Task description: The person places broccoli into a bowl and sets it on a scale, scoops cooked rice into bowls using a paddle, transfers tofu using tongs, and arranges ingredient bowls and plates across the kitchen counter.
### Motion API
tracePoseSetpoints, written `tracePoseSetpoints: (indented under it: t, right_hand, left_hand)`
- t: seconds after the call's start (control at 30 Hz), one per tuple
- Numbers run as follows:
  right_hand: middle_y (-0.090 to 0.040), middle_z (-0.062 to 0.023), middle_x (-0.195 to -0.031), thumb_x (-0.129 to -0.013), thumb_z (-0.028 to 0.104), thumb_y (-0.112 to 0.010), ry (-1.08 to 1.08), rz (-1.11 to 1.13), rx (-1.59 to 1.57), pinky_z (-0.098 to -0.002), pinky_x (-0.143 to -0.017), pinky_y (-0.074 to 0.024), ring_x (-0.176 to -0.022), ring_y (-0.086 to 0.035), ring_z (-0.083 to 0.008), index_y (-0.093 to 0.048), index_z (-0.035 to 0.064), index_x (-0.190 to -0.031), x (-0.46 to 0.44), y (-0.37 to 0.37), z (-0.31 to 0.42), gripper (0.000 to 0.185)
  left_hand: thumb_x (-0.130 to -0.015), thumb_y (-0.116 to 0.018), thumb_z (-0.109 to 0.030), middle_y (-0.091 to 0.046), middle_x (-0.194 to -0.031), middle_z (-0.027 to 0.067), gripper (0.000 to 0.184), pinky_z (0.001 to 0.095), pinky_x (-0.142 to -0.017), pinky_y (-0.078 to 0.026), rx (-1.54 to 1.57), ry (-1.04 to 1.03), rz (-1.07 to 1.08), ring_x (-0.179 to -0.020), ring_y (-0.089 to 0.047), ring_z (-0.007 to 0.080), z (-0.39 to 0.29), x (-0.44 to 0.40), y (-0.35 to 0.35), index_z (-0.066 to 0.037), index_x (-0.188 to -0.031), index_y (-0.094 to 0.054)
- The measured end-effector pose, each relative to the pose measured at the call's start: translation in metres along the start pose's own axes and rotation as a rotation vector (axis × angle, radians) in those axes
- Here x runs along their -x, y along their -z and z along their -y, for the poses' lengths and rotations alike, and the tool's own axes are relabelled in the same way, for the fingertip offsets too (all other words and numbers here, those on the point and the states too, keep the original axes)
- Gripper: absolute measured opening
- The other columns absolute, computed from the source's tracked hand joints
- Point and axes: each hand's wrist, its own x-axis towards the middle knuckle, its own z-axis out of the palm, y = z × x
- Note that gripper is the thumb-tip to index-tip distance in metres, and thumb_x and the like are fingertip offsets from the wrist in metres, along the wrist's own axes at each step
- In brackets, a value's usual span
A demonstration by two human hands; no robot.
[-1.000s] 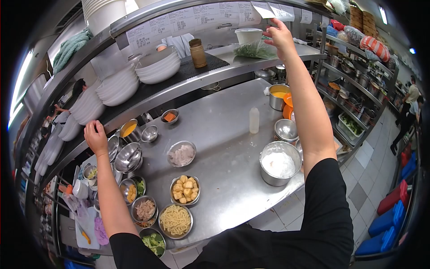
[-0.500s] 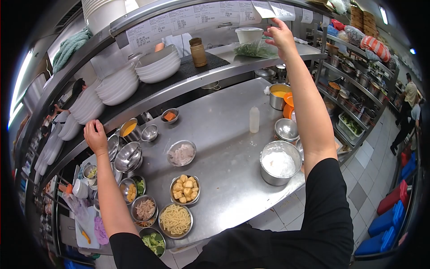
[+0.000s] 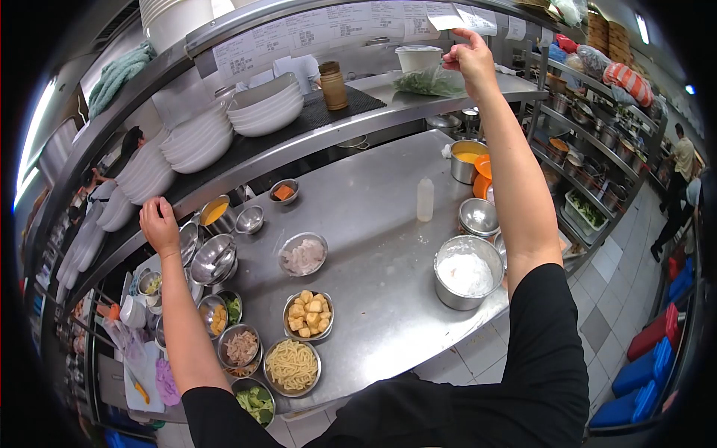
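My right hand (image 3: 470,63) is raised at the order slips; its index finger reaches the lower edge of a lifted paper slip (image 3: 444,18), and the other fingers are bent. Whether the slip is gripped cannot be made out. Just behind the hand are a white lidded tub (image 3: 418,58) and a bag of green leaves (image 3: 427,82). My left hand (image 3: 159,222) rests with curled fingers on the steel shelf edge (image 3: 196,200), below stacked white bowls (image 3: 196,140). What it holds, if anything, is hidden.
On the steel table (image 3: 373,299) stand bowls of fried cubes (image 3: 308,315), noodles (image 3: 293,366) and pale meat (image 3: 303,255), a clear bottle (image 3: 425,200) and a pot of white powder (image 3: 467,273). Shelving stands at right; a person (image 3: 681,160) is in the far aisle.
The fingers of my right hand have bent inward, with the index finger still at the slip. My left hand stays on the shelf edge. People in the background have shifted.
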Motion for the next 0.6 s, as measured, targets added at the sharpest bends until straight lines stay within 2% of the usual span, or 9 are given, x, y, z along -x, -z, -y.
tracePoseSetpoints:
  t: [0.03, 0.13, 0.6]
  right_hand:
    - [-0.057, -0.0046, -0.075, -0.082, -0.004, -0.044, 0.01, 0.017, -0.038, -0.0308, -0.056, -0.0539, -0.065, -0.06, -0.0143, -0.05, -0.0004, -0.122, 0.0, 0.0, 0.0, 0.04]
    - [-0.056, -0.0031, -0.071, -0.082, -0.003, -0.041, -0.014, 0.028, -0.064, -0.0299, -0.054, -0.0524, -0.062, -0.058, -0.0132, -0.05, -0.0009, -0.119, -0.001, 0.0, 0.0, 0.038]
    - [-0.053, -0.0036, -0.07, -0.083, -0.001, -0.041, 0.009, 0.048, -0.122, -0.0287, -0.05, -0.0488, -0.055, -0.052, -0.0123, -0.052, -0.0016, -0.116, 0.021, -0.001, -0.003, 0.036]
  left_hand:
    - [-0.09, -0.056, -0.022, -0.062, -0.088, 0.0115, 0.019, 0.0427, -0.078, -0.044, -0.003, -0.004, 0.0, -0.085, -0.057, 0.0329, 0.001, 0.0, 0.0, -0.004, -0.087, -0.059]
    - [-0.09, -0.056, -0.022, -0.062, -0.088, 0.0113, 0.019, 0.0426, -0.078, -0.044, -0.003, -0.006, -0.001, -0.085, -0.057, 0.0328, 0.0, 0.0, 0.0, -0.004, -0.087, -0.059]
    - [-0.09, -0.056, -0.021, -0.063, -0.09, 0.0108, 0.017, 0.042, -0.08, -0.044, -0.005, 0.007, 0.0, -0.087, -0.057, 0.0323, -0.001, 0.0, 0.0, -0.004, -0.087, -0.059]
